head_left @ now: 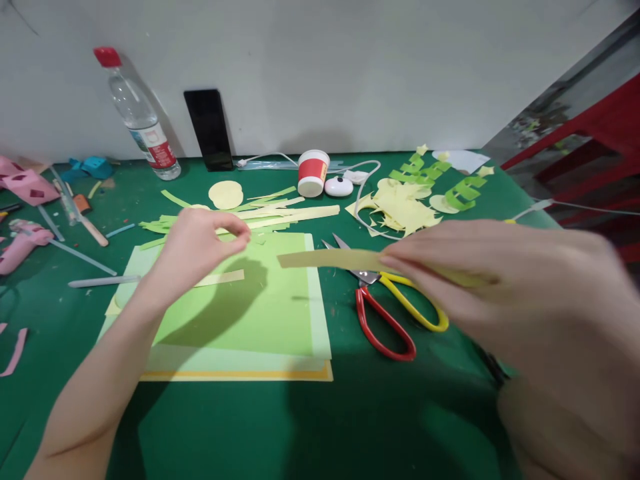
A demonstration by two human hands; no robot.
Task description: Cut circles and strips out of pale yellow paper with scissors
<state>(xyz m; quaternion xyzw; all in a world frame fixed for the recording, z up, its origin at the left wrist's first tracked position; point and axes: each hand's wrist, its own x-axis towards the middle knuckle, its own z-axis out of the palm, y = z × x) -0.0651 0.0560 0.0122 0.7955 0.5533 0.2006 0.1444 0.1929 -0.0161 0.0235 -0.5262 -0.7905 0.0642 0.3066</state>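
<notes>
My right hand (500,287), at the right and somewhat blurred, pinches a pale yellow paper strip (330,259) between thumb and fingers. The strip's free end points left, over the edge of a stack of green sheets (285,313). Above that stack my left hand (205,240) is curled, thumb and index fingertips brought together, with nothing visible between them. A short pale strip (225,278) lies on the sheets beneath my left hand. Scissors (367,277) with one red and one yellow handle rest on the table below my right hand, blades parted.
Behind the sheets lie cut paper strips (280,215) and a round cutout (226,195). A paper cup (313,175), white case (339,187), phone (209,130) and bottle (145,127) stand along the wall. Star cutouts (403,205) and green spirals (465,193) lie right; pink pieces (30,183) left.
</notes>
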